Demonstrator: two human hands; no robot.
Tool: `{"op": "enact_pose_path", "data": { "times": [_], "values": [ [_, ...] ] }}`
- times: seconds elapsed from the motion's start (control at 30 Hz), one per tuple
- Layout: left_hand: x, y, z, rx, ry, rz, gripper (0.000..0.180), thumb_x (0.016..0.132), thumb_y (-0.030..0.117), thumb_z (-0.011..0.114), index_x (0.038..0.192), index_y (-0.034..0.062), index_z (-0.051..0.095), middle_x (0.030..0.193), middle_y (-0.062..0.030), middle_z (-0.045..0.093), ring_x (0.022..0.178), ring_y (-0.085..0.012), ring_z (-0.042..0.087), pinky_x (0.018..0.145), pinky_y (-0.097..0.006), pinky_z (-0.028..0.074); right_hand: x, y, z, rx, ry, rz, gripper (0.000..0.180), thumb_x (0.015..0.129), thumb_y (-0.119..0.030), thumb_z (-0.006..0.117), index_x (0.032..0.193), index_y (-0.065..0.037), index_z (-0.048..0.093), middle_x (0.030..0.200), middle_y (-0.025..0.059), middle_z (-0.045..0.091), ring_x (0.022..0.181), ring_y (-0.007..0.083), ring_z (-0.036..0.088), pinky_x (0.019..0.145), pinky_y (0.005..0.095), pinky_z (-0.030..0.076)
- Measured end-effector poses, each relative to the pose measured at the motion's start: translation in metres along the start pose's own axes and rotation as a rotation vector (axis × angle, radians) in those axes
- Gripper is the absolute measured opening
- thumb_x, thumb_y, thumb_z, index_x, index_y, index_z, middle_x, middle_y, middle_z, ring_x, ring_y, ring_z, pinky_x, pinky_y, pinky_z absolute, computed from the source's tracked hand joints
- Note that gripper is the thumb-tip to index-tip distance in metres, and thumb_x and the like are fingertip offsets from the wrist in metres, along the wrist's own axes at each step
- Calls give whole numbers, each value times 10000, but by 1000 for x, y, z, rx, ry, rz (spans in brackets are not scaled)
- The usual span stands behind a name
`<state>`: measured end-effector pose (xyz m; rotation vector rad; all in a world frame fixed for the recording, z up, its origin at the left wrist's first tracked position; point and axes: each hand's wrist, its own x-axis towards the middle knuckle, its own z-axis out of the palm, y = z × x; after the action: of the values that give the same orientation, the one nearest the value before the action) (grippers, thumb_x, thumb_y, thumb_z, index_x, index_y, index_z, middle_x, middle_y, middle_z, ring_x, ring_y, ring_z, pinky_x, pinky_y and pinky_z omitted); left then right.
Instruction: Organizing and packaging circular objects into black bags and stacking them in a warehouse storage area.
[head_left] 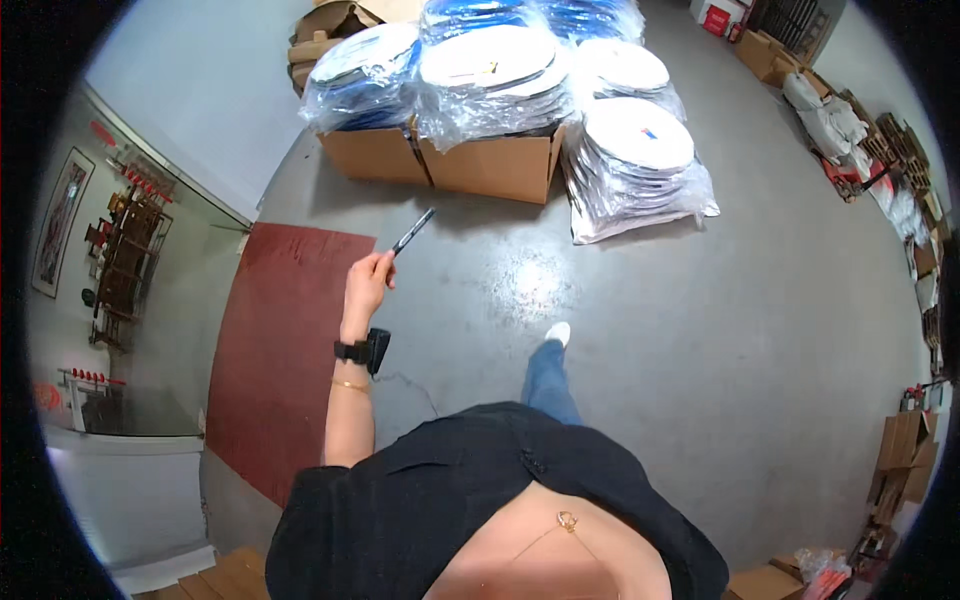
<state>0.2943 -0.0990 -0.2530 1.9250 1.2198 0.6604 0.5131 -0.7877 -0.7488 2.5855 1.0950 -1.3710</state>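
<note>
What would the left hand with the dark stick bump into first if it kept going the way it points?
Probably the cardboard boxes loaded with plastic-wrapped round discs. The left hand holds a thin dark tool aimed up and right over bare grey floor. Nothing shows in between, though depth is hard to judge.

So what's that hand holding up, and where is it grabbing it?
The left hand holds a thin dark stick-like tool, maybe a pen or small knife, by its lower end. The right hand is out of view.
</note>
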Motion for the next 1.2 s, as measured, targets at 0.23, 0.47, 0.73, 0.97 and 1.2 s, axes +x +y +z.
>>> {"op": "enact_pose_path", "data": {
  "times": [0.23, 0.47, 0.73, 0.97, 1.2],
  "values": [
    [153, 24, 110, 103, 30, -9, 323, 919, 255, 421, 779, 4, 569, 574, -88, 577, 577, -221, 581, 552, -347, 432, 46, -27, -254, -183, 85, 130, 250, 809, -197, 434, 743, -89, 650, 713, 100, 642, 664, 246, 623, 606, 373, 473],
    [303, 42, 190, -194, -238, -62, 263, 914, 233, 454, 806, 32, 586, 601, -18, 578, 506, -120, 509, 469, -283, 390, 244, -167, -532, 1356, 498, 106, 209, 825, -249, 555, 785, -44, 560, 643, 58, 569, 485, 132, 506, 419, 279, 381],
    [517, -10, 302, -529, -403, -673, 291, 926, 333, 458, 758, 126, 575, 567, 45, 502, 445, -75, 404, 395, -253, 308, 296, -315, -687, 1099, 519, -271, 214, 870, -237, 560, 904, -26, 571, 721, 57, 605, 534, 110, 536, 438, 237, 406],
    [699, 48, 341, -542, -442, -563, 341, 908, 399, 466, 774, 105, 576, 581, 24, 540, 416, -79, 375, 388, -263, 304, 235, -206, -507, 787, 511, 29, 297, 768, -163, 492, 501, -32, 495, 431, 87, 495, 323, 192, 422, 346, 325, 343],
    [707, 38, 481, 496, -1030, -86, 523, 852, 506, 418, 558, 120, 611, 596, -47, 620, 465, -159, 519, 447, -319, 399, 147, -263, -342, 1182, 521, 964, 355, 897, -285, 466, 691, -31, 603, 737, 106, 602, 700, 177, 552, 625, 344, 437]
  ]
}}
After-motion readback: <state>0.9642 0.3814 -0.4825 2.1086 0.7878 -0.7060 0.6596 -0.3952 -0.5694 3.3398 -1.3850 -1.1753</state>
